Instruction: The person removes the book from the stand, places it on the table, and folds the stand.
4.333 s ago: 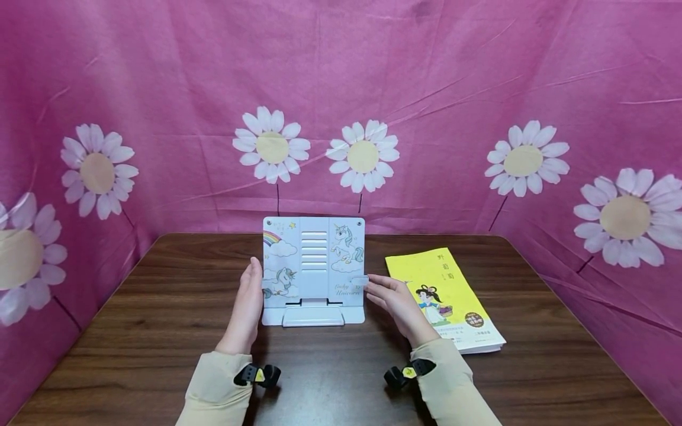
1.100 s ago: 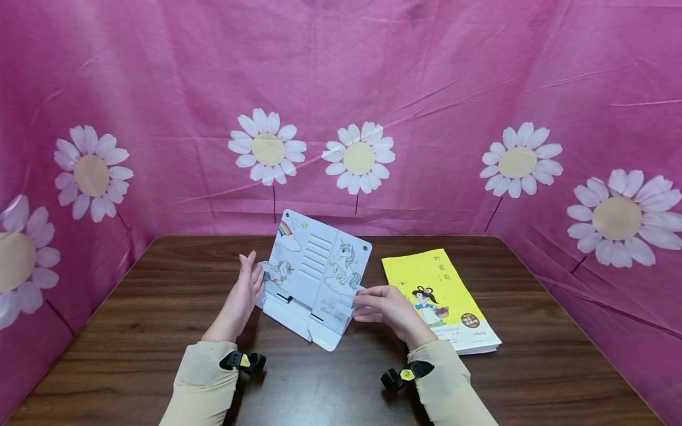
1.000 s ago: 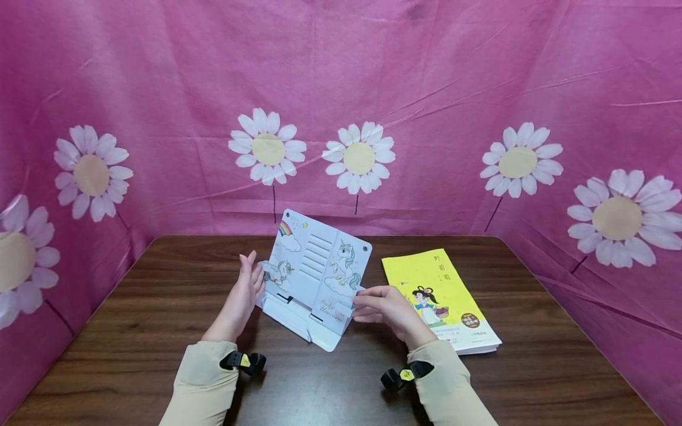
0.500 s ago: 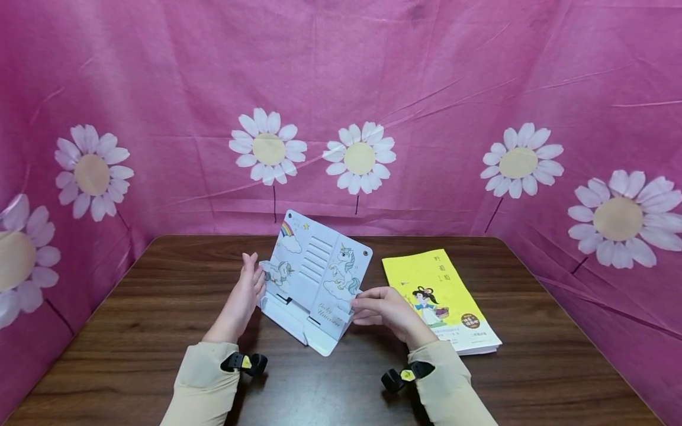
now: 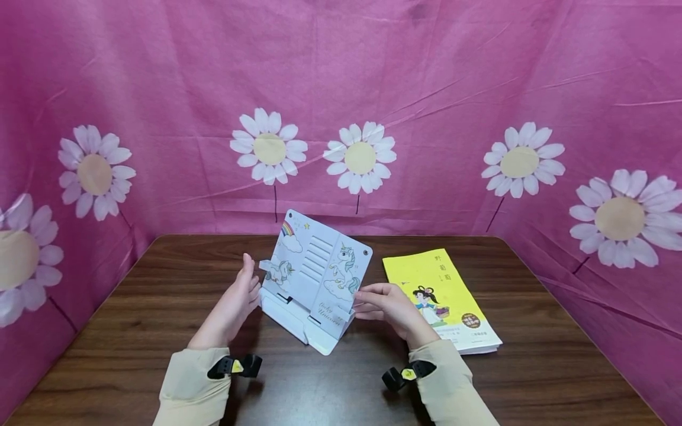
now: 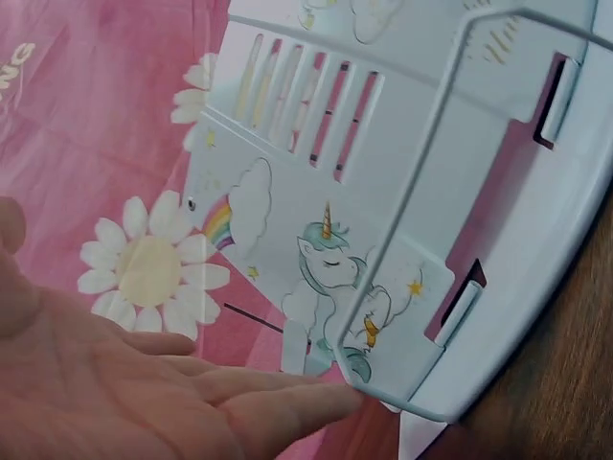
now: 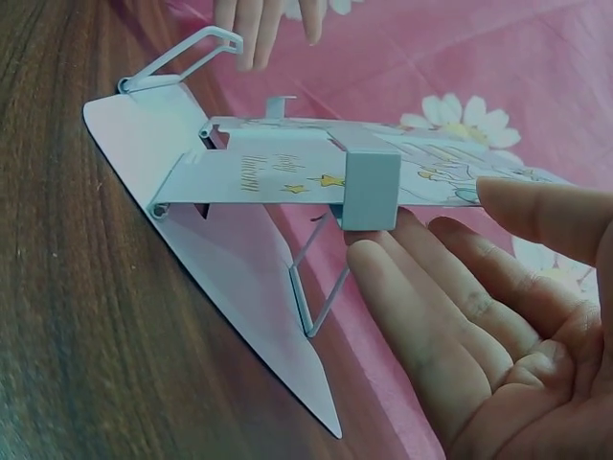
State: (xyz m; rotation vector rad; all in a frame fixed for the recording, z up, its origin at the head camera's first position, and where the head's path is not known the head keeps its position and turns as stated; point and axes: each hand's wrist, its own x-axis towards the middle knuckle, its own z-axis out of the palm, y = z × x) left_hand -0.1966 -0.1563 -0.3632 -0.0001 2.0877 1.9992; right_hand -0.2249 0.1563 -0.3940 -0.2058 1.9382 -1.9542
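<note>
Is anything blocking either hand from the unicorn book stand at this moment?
Nothing visible does. The left hand is beside the left edge of the unicorn book stand, with no separate object in between, and the right hand is at its right edge. The yellow book lies to the right, outside both gaps.

The head camera looked forward and down from the near side of the table (image 5: 176,307), farthest off, covering both far corners and the pink curtain (image 5: 341,59). The left wrist camera (image 5: 248,365) viewed the bookstand (image 6: 383,220) close up from its left, frame tilted, past the left hand (image 6: 182,383). The right wrist camera (image 5: 394,378), also close, faced its right edge past the right hand (image 7: 498,335). All three views shared bookstand, curtain and left hand.
</note>
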